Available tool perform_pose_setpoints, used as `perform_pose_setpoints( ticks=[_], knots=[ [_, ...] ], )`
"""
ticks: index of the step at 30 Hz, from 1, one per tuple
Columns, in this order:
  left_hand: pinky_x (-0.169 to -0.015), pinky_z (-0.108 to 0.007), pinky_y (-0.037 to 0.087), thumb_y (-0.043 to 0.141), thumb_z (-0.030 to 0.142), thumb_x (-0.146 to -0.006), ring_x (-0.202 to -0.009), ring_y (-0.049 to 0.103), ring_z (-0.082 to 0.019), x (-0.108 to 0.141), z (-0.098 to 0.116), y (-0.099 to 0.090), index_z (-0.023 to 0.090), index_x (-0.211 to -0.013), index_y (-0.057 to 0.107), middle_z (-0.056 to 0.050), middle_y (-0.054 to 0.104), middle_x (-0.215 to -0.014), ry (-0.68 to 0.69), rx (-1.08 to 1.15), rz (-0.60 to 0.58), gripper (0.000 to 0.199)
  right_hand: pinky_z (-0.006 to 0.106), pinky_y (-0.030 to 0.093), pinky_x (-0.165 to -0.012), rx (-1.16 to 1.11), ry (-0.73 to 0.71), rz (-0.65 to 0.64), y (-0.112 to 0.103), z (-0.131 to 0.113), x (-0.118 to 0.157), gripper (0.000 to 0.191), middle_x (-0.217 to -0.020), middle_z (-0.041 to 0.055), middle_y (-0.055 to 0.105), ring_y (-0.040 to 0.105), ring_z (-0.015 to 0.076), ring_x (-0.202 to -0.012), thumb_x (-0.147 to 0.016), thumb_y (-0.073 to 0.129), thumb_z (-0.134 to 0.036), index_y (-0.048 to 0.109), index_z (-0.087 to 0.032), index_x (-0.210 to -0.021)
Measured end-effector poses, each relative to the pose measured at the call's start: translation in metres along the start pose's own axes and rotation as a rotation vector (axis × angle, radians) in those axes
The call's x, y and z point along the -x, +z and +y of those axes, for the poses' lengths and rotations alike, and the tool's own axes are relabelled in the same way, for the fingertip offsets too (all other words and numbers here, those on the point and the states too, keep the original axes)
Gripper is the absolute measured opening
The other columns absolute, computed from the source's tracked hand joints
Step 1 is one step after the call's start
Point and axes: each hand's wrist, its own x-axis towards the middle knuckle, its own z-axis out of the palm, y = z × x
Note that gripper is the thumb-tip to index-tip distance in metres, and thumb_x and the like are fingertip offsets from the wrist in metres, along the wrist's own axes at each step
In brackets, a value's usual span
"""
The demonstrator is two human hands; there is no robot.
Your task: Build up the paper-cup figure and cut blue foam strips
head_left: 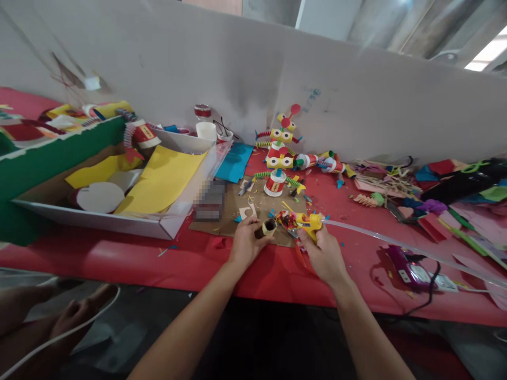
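Note:
My left hand is closed around a short cardboard tube, its dark open end facing right. In my right hand is a yellow hot glue gun, its front end crusted with bits of coloured paper and pointing left toward the tube. A long clear glue stick runs out from the back of the gun to the right. Beneath both hands lies a piece of brown cardboard strewn with scraps. Just beyond stand paper-cup figures with yellow eye strips and springy folded arms.
To the left sits a white box holding yellow paper sheets. A purple power strip with a black cord lies at right. Coloured paper scraps are heaped behind it. Another person's hands show at lower left.

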Motion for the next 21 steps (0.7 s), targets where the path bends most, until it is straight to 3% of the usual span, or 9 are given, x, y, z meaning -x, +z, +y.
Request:
perform_pose_setpoints(
  ticks=[5,21],
  knots=[
    [-0.080,-0.029,0.044,0.073,0.032,-0.067,-0.090,0.057,-0.019,-0.001,0.001,-0.001,0.018,-0.078,0.069,-0.006,0.063,-0.091,-0.028,-0.018,-0.010,0.018,0.028,0.038,-0.061,-0.002,-0.031,-0.041,-0.003,-0.004,-0.002,0.036,-0.082,0.0119,0.068,0.064,0.0254,-0.075,-0.088,0.037,-0.045,0.053,-0.015,-0.098],
    [-0.081,-0.030,0.045,0.073,0.030,-0.066,-0.091,0.058,-0.020,0.000,0.006,-0.004,0.018,-0.084,0.071,-0.006,0.063,-0.094,-0.059,0.003,0.008,0.022,0.029,0.033,-0.061,0.204,-0.029,-0.060,-0.014,-0.005,-0.009,0.033,-0.088,0.0140,0.069,0.064,0.0281,-0.082,-0.091,0.037,-0.041,0.053,-0.014,-0.100]
  ],
)
